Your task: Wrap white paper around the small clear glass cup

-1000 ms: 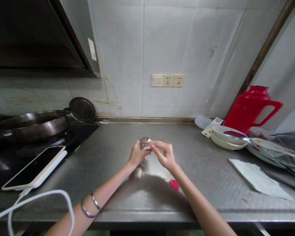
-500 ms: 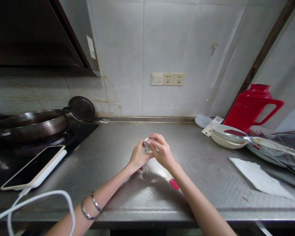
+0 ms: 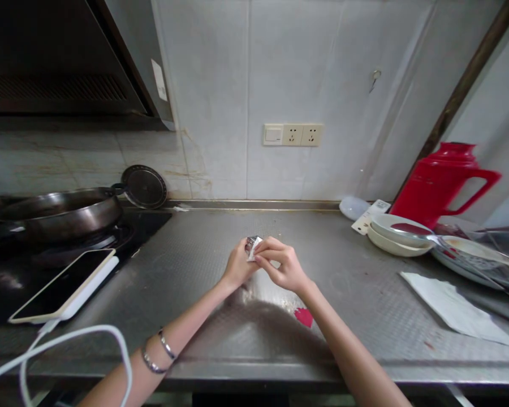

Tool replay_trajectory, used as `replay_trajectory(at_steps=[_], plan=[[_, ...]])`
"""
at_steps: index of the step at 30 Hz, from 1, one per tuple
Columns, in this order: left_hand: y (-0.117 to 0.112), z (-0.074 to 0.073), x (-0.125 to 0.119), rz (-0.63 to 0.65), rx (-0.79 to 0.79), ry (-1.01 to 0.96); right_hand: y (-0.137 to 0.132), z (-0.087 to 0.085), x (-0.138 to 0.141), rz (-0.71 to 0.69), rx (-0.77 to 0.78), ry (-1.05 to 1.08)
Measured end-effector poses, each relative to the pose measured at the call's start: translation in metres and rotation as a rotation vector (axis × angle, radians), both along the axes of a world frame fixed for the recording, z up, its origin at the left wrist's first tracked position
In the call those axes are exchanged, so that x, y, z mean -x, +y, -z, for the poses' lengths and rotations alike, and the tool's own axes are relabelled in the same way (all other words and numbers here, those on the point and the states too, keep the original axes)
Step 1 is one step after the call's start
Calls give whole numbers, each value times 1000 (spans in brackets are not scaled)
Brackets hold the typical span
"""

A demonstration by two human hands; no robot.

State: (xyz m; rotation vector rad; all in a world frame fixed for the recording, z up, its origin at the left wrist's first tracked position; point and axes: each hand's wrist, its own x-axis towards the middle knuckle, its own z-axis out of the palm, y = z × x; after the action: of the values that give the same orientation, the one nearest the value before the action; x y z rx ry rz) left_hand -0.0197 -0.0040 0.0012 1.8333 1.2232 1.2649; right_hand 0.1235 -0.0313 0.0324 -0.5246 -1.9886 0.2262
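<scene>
Countertop (image 3: 356, 294) steel, wall (image 3: 288, 68) tiled; left hand (image 3: 236, 265) and right hand (image 3: 285, 268), grip closed, pinch foil scrap (image 3: 252, 246).

Left hand (image 3: 236, 267) and right hand (image 3: 285, 269) meet, fingertips pinched together.

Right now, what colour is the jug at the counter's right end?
The jug is red all over; the head view shows it best.

Pale tiled wall (image 3: 288, 68) (stained near the hood (image 3: 59, 56)) behind a steel counter (image 3: 220, 339).
</scene>
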Motion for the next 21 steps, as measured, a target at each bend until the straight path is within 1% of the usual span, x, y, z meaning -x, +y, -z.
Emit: replay_trajectory(at_steps=[2,3,5,7,8,9,10,14,18,21], plan=[[2,0,0,13,29,-53,0,-3,-2,21,55,50],[2,0,-1,18,47,-90,0,-4,-3,62,85,102],[0,-2,-3,19,79,-149,3,-4,-5,209,131,241],[-4,-5,-5,19,103,-167,7,-4,-7,366,150,359],[-6,-6,-7,24,117,-168,9,-3,-7,414,155,385],[-8,-7,-8,32,132,-168,10,-2,-7,431,159,388],[-9,-8,-9,44,150,-174,12,-1,-7,415,164,370],[-11,-12,-9,71,196,-253,12,2,-4,263,179,279],[-10,-14,-8,107,218,-318,7,1,-2,171,164,268],[-9,-15,-7,111,246,-348,4,-1,-4,108,192,262]])
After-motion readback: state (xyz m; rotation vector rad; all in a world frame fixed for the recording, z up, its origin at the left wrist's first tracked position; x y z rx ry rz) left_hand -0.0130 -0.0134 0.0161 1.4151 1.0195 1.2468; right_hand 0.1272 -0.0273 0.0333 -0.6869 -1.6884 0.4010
